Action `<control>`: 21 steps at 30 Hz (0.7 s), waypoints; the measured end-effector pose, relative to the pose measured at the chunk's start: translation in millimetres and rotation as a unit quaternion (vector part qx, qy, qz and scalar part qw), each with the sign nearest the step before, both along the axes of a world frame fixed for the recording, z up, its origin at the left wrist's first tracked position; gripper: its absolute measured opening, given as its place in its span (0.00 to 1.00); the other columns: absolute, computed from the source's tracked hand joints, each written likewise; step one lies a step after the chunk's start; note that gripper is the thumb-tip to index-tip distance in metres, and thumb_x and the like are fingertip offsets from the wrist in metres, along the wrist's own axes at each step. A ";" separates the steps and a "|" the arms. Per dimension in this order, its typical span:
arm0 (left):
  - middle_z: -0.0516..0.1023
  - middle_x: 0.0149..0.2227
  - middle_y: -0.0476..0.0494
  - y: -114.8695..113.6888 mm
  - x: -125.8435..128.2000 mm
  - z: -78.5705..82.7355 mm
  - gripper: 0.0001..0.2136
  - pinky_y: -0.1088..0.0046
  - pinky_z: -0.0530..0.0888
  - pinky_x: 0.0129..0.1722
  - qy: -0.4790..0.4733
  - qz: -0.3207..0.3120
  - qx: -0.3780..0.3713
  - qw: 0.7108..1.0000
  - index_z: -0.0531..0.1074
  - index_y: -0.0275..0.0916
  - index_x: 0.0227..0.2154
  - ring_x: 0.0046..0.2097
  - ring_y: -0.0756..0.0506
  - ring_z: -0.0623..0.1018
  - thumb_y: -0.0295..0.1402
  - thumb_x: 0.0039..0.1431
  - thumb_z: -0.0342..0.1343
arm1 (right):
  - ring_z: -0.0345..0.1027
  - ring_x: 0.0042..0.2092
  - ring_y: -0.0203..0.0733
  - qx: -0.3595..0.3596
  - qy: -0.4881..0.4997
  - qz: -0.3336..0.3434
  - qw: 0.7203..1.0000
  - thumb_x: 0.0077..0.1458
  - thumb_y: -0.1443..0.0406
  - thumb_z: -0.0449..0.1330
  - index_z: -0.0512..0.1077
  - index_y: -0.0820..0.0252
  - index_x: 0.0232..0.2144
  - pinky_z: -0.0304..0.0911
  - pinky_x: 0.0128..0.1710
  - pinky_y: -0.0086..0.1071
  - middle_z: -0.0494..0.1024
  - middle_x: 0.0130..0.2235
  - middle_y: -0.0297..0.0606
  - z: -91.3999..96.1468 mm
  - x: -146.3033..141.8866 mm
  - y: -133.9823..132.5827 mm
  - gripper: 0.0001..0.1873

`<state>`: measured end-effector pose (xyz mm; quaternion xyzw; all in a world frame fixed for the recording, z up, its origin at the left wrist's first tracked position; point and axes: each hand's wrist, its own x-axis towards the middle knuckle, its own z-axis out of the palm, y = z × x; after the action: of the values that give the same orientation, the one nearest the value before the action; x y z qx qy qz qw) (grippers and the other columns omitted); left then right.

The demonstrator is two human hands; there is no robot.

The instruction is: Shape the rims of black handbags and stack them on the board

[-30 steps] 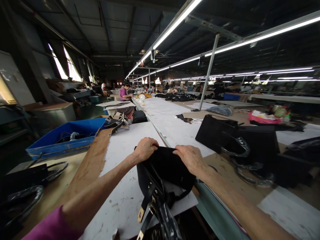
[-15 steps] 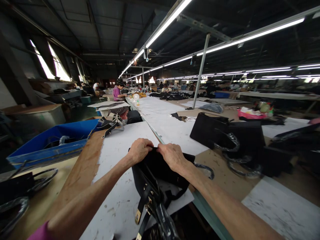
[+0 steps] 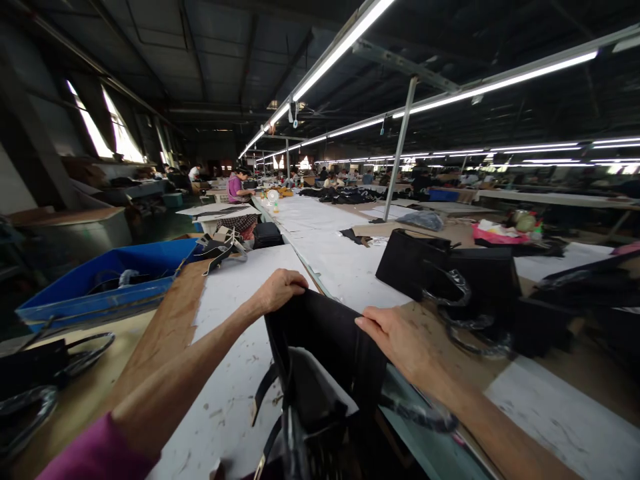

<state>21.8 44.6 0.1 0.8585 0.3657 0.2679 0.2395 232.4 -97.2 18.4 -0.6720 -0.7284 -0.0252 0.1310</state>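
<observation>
The left hand and the right hand hold one black bag in the lower middle of the frame, over the near edge of the counter. The left fingers are curled tight over the bag's upper left corner. The right fingers are closed narrowly on its top edge at the right, so the dark panel is stretched between the two hands. The bag stands raised and tilted, not lying flat. Its straps hang loose below, and a handle wrapped in clear film trails to the lower right.

Judged from this, the handling looks about midway. The bag is taken up and spread in both hands, but it is not set down with the other black bags standing right of centre. A blue bin sits at the left, well apart from the hands. Farther up the counter, a person in a pink top works.
</observation>
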 end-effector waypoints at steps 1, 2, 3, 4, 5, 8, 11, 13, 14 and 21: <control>0.75 0.29 0.49 2.4 3.0 0.2 0.09 0.76 0.66 0.38 -0.013 -0.020 -0.011 1.000 0.73 0.36 0.28 0.34 0.49 0.72 0.27 0.45 0.49 | 0.58 0.22 0.35 0.006 -0.009 -0.005 1.000 0.55 0.59 0.46 0.63 0.57 0.18 0.41 0.23 0.31 0.69 0.19 0.34 -0.2 -3.6 -5.9 0.17; 0.75 0.29 0.49 4.6 6.9 -0.2 0.09 0.76 0.66 0.38 -0.021 -0.041 -0.022 0.999 0.73 0.36 0.28 0.34 0.49 0.72 0.26 0.45 0.49 | 0.59 0.22 0.36 0.009 -0.015 -0.010 1.000 0.55 0.59 0.46 0.63 0.57 0.18 0.41 0.23 0.31 0.69 0.19 0.34 -2.1 -5.9 -10.7 0.16; 0.75 0.29 0.49 6.5 11.7 -1.2 0.09 0.76 0.66 0.39 -0.024 -0.060 -0.029 0.997 0.73 0.36 0.28 0.34 0.49 0.72 0.26 0.45 0.50 | 0.60 0.23 0.37 0.005 -0.019 -0.014 1.000 0.55 0.60 0.46 0.63 0.57 0.19 0.41 0.23 0.31 0.70 0.19 0.35 -5.1 -6.6 -14.3 0.16; 0.75 0.29 0.49 7.9 17.2 -2.7 0.09 0.76 0.67 0.39 -0.022 -0.077 -0.033 0.996 0.73 0.35 0.28 0.35 0.49 0.72 0.25 0.45 0.50 | 0.61 0.23 0.37 -0.006 -0.020 -0.018 1.000 0.54 0.60 0.47 0.63 0.57 0.19 0.41 0.23 0.31 0.70 0.20 0.35 -8.7 -6.0 -16.4 0.15; 0.75 0.29 0.48 8.9 23.2 -4.6 0.09 0.76 0.67 0.39 -0.014 -0.091 -0.032 0.995 0.74 0.35 0.28 0.35 0.49 0.72 0.25 0.45 0.50 | 0.62 0.24 0.38 -0.023 -0.019 -0.021 0.999 0.53 0.60 0.48 0.63 0.57 0.18 0.42 0.23 0.31 0.71 0.21 0.36 -12.3 -4.5 -16.8 0.15; 0.76 0.31 0.47 8.5 40.6 -9.7 0.10 0.76 0.67 0.40 0.019 -0.114 -0.009 0.993 0.74 0.35 0.30 0.36 0.48 0.73 0.23 0.45 0.50 | 0.64 0.26 0.39 -0.064 -0.005 -0.031 0.997 0.51 0.61 0.50 0.64 0.58 0.18 0.43 0.23 0.31 0.72 0.23 0.37 -18.6 0.9 -6.7 0.13; 0.76 0.32 0.46 4.3 49.7 -8.6 0.11 0.75 0.67 0.41 0.032 -0.113 0.005 0.993 0.74 0.35 0.30 0.37 0.48 0.73 0.23 0.47 0.48 | 0.66 0.29 0.41 -0.073 0.006 -0.034 0.997 0.52 0.60 0.50 0.67 0.58 0.22 0.45 0.23 0.30 0.73 0.26 0.38 -16.6 -1.4 18.1 0.12; 0.76 0.34 0.46 -0.1 47.8 -3.4 0.13 0.75 0.67 0.42 0.022 -0.100 0.002 0.995 0.74 0.35 0.33 0.38 0.48 0.73 0.23 0.48 0.46 | 0.67 0.31 0.42 -0.076 0.009 -0.016 0.997 0.52 0.59 0.50 0.68 0.58 0.26 0.47 0.25 0.30 0.74 0.29 0.39 -13.8 -8.7 38.1 0.11; 0.76 0.37 0.46 -2.9 44.4 0.1 0.14 0.75 0.67 0.44 0.011 -0.086 0.005 0.996 0.73 0.36 0.36 0.40 0.48 0.73 0.24 0.49 0.45 | 0.67 0.34 0.42 -0.076 0.009 -0.005 0.997 0.52 0.59 0.50 0.68 0.58 0.28 0.49 0.26 0.30 0.74 0.31 0.39 -12.7 -13.4 47.3 0.11; 0.66 0.51 0.38 -27.8 -1.2 8.0 0.41 0.64 0.65 0.48 0.055 0.122 0.012 0.991 0.55 0.38 0.54 0.51 0.37 0.65 0.41 0.33 0.62 | 0.67 0.42 0.50 -0.104 -0.035 0.018 0.994 0.53 0.61 0.48 0.69 0.62 0.33 0.55 0.33 0.33 0.73 0.38 0.47 -9.5 -37.6 66.2 0.13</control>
<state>20.6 16.8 8.1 0.8238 0.4770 0.2518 0.1745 194.7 -31.0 8.9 -0.6676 -0.7431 0.0299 0.0355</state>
